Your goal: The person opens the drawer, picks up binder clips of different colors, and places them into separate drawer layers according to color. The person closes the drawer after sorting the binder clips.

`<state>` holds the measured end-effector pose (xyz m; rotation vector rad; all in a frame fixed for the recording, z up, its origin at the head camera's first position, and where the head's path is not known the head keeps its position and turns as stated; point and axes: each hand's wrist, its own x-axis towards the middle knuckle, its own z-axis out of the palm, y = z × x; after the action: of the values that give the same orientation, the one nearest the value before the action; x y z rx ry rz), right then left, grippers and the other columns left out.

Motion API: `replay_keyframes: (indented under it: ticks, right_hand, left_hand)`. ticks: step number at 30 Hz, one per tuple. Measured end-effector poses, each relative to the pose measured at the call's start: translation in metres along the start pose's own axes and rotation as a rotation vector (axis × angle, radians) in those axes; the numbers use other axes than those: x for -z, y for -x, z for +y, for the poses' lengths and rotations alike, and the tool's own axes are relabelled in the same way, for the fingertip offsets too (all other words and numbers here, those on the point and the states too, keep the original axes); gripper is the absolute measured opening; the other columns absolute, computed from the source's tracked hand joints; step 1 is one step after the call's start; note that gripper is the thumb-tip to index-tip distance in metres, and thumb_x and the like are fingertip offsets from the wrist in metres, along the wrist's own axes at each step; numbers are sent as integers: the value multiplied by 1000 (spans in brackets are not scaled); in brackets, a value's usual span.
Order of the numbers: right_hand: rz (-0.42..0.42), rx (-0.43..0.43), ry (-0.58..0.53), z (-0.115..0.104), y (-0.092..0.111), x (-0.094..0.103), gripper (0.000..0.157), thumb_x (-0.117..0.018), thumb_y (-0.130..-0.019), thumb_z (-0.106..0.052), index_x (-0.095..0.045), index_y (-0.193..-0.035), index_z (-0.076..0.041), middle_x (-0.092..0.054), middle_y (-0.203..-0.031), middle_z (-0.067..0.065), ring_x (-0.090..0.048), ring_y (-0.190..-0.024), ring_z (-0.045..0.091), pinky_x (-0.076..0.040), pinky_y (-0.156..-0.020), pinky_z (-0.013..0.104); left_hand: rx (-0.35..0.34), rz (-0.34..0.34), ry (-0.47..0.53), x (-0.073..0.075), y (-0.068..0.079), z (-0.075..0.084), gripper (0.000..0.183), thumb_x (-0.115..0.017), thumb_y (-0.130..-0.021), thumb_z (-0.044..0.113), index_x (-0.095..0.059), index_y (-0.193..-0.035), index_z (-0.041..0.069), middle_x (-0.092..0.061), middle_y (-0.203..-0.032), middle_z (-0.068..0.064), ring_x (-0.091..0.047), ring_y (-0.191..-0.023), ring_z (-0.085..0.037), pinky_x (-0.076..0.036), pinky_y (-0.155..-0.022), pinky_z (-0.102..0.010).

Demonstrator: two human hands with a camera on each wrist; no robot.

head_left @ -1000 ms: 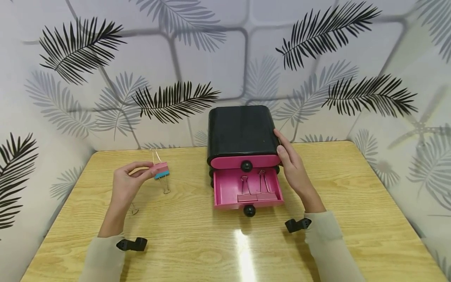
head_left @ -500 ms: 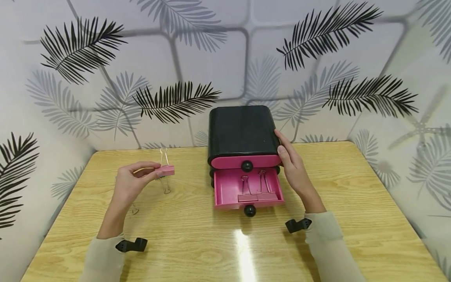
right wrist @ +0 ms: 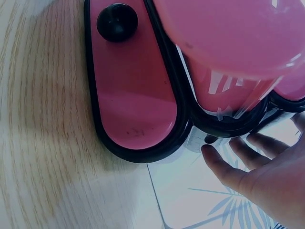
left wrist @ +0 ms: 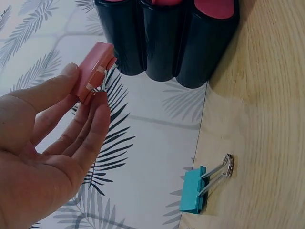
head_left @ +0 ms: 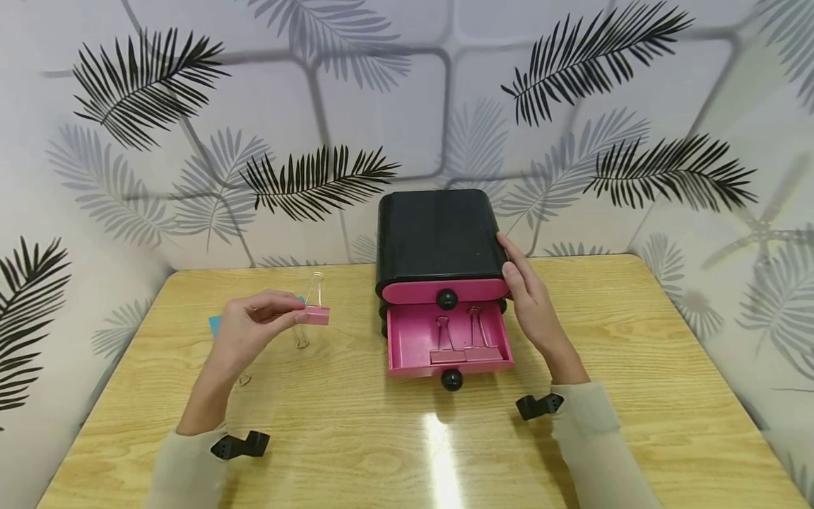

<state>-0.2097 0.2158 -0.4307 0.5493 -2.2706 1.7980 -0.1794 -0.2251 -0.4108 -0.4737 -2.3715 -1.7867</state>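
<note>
My left hand (head_left: 251, 325) pinches a pink binder clip (head_left: 318, 315) by its end, between thumb and fingertips, raised over the left of the table. One wire handle points up in the head view. A teal binder clip (left wrist: 193, 191) lies on the table beyond that hand. Right of centre stands a black drawer unit (head_left: 439, 233) with pink fronts. Its middle drawer (head_left: 400, 346) is pulled out and holds two pink binder clips, one here (head_left: 447, 356) and another beside it (head_left: 482, 353). My right hand (head_left: 534, 304) rests against the unit's right side, fingers extended along it.
A blue piece (head_left: 215, 325) shows just left of my left hand, and a wire handle (head_left: 244, 379) pokes out below that wrist. Round black knobs (head_left: 452, 379) stick out from the drawer fronts. The patterned wall (head_left: 305, 233) rises right behind the table.
My left hand has moved slightly right with the pink binder clip and turned it, uncovering the blue piece on the left. My right hand has stayed on the drawer unit.
</note>
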Motion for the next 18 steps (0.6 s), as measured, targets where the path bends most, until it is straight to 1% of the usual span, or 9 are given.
replay_keyframes:
  ticks: [6, 10, 14, 18]
  right_hand:
    - [5, 1, -10, 1, -1, 0, 50, -37, -113, -30, -32, -162, -29, -29, -166, -1, -38, -147, 26, -43, -108, 20]
    - [3, -1, -19, 3, -2, -2, 50, -37, -113, -29, -32, -162, -29, -29, -166, -1, -37, -147, 25, -43, -108, 21]
    - [2, 5, -13, 3, 0, -1, 50, -37, -113, -28, -30, -163, -28, -28, -167, 1, -37, -148, 28, -42, -108, 21]
    - [5, 12, -4, 1, -1, 0, 50, -37, -113, -29, -31, -163, -28, -29, -166, 1, -38, -147, 28, -43, -107, 20]
  left_hand:
    - [-25, -44, 32, -10, 1, 5, 15, -79, -90, 1, -77, -104, -4, -72, -111, -16, -70, -98, -15, -60, -81, -24]
    - [-8, -40, 18, -14, 3, 5, 15, -78, -91, 4, -78, -104, -3, -71, -112, -17, -69, -101, -14, -60, -80, -24]
    - [8, -45, 25, -19, 4, 3, 15, -78, -91, 5, -77, -104, -3, -70, -115, -20, -69, -102, -14, -61, -80, -26]
    - [3, -33, 36, -25, 8, 2, 14, -78, -90, 2, -78, -103, -3, -70, -114, -20, -69, -103, -13, -60, -83, -29]
